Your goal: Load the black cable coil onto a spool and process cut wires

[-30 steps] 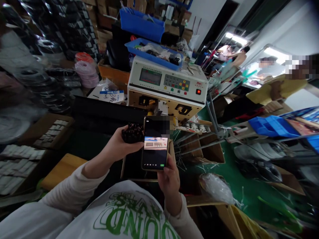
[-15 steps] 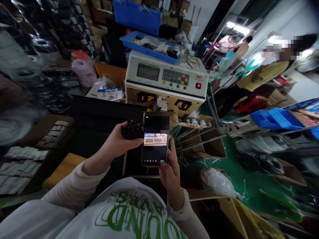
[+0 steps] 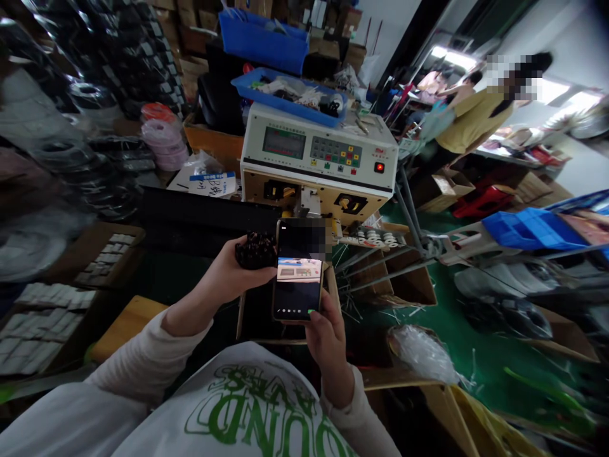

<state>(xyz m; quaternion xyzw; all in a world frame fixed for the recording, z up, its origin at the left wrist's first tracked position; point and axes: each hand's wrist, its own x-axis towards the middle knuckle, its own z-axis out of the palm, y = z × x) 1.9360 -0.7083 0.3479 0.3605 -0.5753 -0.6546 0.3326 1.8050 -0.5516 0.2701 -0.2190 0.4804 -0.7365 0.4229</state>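
Note:
My right hand [image 3: 323, 330] grips a smartphone [image 3: 298, 279] from below, its thumb near the lower edge of the lit screen. My left hand [image 3: 228, 276] is closed round a dark bundle of small black parts [image 3: 255, 249], held against the phone's left side. Both are raised in front of a cream-coloured machine [image 3: 318, 165] with a display, a keypad and a red button.
A blue tray of parts [image 3: 290, 98] sits on top of the machine. Cardboard boxes [image 3: 404, 285] stand on the green floor to the right. Black cable coils [image 3: 85, 146] pile up on the left. A person in a yellow top [image 3: 471, 114] stands at the back right.
The view has shifted slightly; my hands, the phone and the bundle keep the same grip. The person in yellow at the back right has moved left and further off.

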